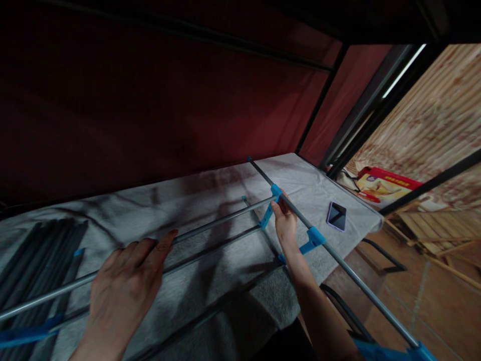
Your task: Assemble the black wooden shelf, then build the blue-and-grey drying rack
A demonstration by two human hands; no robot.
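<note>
A frame of grey metal tubes and blue plastic connectors lies across the cloth-covered surface. My left hand (126,283) is wrapped from above around a long metal tube (225,218). At the far end of that tube, my right hand (285,220) closes on a blue connector (276,191), thumb on the near side and fingers mostly hidden behind it. The tube meets a crossing tube (353,276) at this connector. Nearer to me, a second blue connector (315,236) sits on the crossing tube. A lower tube (218,249) runs below the held one.
Several dark tubes (33,260) lie side by side at the left. A phone (337,216) rests on the grey cloth (293,170) at the right. Dark metal posts and a red panel (169,110) stand behind. A red and yellow box (391,183) is beyond the right end.
</note>
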